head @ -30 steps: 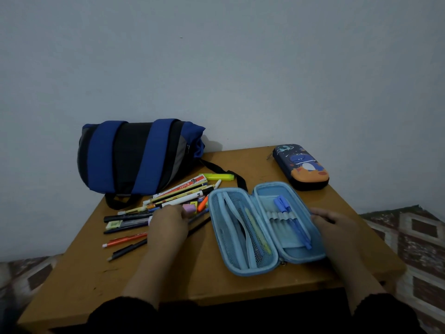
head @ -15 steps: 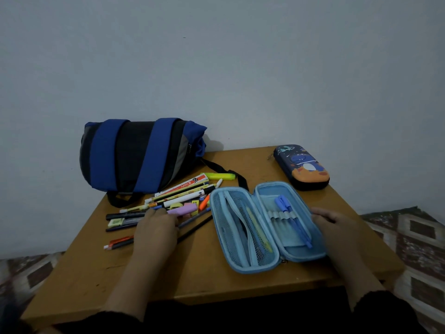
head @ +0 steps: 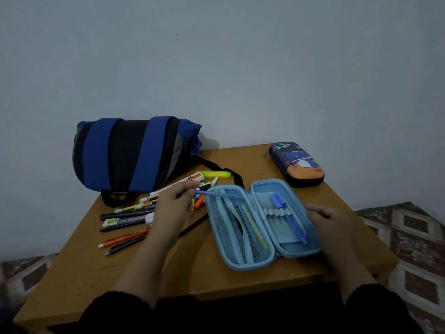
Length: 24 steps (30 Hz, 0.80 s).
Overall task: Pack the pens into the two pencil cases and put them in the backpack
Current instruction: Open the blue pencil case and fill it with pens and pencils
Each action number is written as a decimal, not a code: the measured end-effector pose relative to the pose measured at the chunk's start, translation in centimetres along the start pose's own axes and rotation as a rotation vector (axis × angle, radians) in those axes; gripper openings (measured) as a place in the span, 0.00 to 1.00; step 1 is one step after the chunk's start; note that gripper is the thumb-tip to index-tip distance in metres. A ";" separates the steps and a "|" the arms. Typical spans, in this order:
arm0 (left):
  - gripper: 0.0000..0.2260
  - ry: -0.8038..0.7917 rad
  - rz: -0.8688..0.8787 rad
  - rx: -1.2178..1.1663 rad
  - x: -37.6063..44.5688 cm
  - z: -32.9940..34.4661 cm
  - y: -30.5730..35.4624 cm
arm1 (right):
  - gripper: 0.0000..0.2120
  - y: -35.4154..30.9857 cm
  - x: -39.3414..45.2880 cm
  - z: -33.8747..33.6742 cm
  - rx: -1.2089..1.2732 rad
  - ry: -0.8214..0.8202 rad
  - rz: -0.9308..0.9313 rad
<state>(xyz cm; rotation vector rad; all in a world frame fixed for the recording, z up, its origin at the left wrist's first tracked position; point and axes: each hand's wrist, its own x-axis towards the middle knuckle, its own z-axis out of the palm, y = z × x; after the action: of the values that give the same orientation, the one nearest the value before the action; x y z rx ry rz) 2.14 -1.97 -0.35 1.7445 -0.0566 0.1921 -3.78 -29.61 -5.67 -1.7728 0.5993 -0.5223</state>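
A light blue pencil case (head: 261,255) lies open on the wooden table (head: 91,273), with blue pens (head: 286,214) in its right half's loops and a yellow pen under the left mesh. My left hand (head: 172,208) holds a pale blue pen (head: 216,194) over the case's top left corner. My right hand (head: 331,220) grips the case's right edge. Several loose pens (head: 127,219) lie left of the case. A dark blue dinosaur pencil case (head: 296,163) sits closed at the back right. The blue and black backpack (head: 132,155) lies at the back left.
A yellow highlighter (head: 214,174) and a red and white marker box (head: 190,180) lie by the backpack's black strap (head: 216,166). A plain wall stands right behind the table. Patterned floor (head: 414,237) shows beyond the table's right and left edges.
My left hand has lifted off the pen pile and moved right with a pale blue pen pinched in its fingers. The right hand has stayed on the case's edge.
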 end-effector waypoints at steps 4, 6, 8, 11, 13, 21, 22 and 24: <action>0.09 -0.181 -0.006 -0.100 1.2 4.8 0.6 | 0.09 0.1 0.0 0.0 0.001 0.000 -0.009; 0.09 -0.208 -0.061 -0.188 1.9 7.0 0.7 | 0.09 0.2 0.0 0.0 0.003 -0.012 -0.012; 0.11 -0.187 -0.097 -0.241 2.7 8.8 1.0 | 0.09 0.3 0.1 0.0 0.004 -0.017 -0.020; 0.11 -0.128 -0.077 -0.168 4.2 10.4 1.2 | 0.09 0.4 0.2 -0.1 0.000 -0.016 -0.035; 0.10 -0.088 -0.032 -0.062 5.2 11.2 1.4 | 0.09 0.5 0.3 0.0 0.010 -0.017 -0.033; 0.08 -0.209 -0.029 0.241 6.7 14.4 0.7 | 0.09 0.6 0.4 0.0 0.023 -0.012 -0.026; 0.09 -0.216 -0.034 0.274 6.8 14.6 0.5 | 0.09 0.7 0.4 0.0 0.025 -0.009 -0.020; 0.10 -0.254 -0.045 0.348 6.7 15.0 0.4 | 0.09 0.7 0.4 -0.1 0.032 -0.003 -0.012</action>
<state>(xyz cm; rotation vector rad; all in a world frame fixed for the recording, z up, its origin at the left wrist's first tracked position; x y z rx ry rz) 10.15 -16.27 -1.47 2.1081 -0.1775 -0.0585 -3.61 -30.07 -6.30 -1.7479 0.5758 -0.5351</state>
